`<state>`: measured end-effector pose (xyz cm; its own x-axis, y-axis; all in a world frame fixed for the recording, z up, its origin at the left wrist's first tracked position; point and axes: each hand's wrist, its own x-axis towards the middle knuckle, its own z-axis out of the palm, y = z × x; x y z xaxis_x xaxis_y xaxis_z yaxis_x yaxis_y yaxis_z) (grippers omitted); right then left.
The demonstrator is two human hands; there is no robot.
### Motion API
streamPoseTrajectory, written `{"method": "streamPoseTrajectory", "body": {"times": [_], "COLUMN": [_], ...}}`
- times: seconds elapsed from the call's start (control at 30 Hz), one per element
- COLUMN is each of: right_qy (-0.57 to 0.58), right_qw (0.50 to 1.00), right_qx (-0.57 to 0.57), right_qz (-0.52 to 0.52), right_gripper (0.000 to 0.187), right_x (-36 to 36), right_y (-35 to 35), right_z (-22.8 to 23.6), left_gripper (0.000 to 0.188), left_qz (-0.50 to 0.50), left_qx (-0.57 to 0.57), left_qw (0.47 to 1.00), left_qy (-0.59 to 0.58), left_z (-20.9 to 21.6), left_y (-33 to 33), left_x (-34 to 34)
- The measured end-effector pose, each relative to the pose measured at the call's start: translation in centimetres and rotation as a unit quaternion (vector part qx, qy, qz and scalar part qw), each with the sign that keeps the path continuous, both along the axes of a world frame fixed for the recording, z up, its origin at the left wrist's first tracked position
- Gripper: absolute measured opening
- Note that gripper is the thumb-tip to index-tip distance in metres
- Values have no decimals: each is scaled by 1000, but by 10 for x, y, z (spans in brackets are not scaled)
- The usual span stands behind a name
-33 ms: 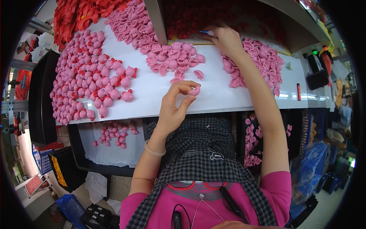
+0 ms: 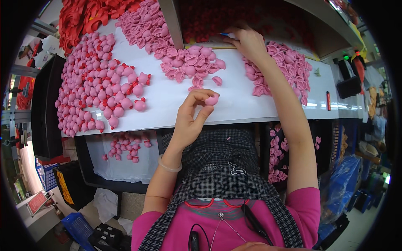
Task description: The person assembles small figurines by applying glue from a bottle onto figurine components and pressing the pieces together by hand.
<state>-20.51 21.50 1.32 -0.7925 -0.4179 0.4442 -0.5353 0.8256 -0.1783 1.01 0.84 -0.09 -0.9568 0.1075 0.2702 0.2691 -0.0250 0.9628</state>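
Note:
My left hand [image 2: 189,121] is closed over the front of the white table, pinching a small rounded pink piece [image 2: 212,100] between thumb and fingers. My right hand [image 2: 250,45] reaches to the back, under the shelf, its fingers closed on a slim blue-and-white pen-like tool [image 2: 228,35]. The tool's tip points left, toward small red pieces [image 2: 203,31] lying in shadow. Just beyond my left hand lies a single pink shell-shaped piece [image 2: 217,80], with a pile of pink shells [image 2: 192,62] behind it. Another pile of pink shells [image 2: 289,69] lies beside my right forearm.
Many pink balls with red parts [image 2: 98,83] cover the table's left side. Red strips [image 2: 92,16] are heaped at the far left. A shelf panel [image 2: 171,21] stands at the back. A lined tray [image 2: 121,167] sits below the front edge. A red stick [image 2: 328,100] lies at right.
The pink piece in my left hand has turned slightly and shows a rounder side, shifting a little left. My right hand has hardly moved.

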Motion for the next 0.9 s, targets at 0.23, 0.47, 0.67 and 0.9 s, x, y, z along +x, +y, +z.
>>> {"method": "streamPoseTrajectory", "body": {"times": [0.23,0.47,0.67,0.9], "right_qy": [-129,-348,-317,-235], "right_qw": [973,843,868,901], "right_qx": [-190,-351,-298,-288], "right_qz": [23,215,238,226], "right_gripper": [25,23,33,38], "right_x": [39,157,161,168], "right_y": [-14,-28,-19,-23], "right_z": [5,37,48,41], "left_gripper": [22,20,21,22], "left_qz": [-45,-29,-12,14], "left_qx": [200,158,163,151], "left_qw": [974,984,978,981], "left_qy": [-93,-77,-127,-121], "left_z": [-8,-8,-1,-9], "left_y": [-11,-16,-10,-5], "left_x": [8,6,9,11]}}
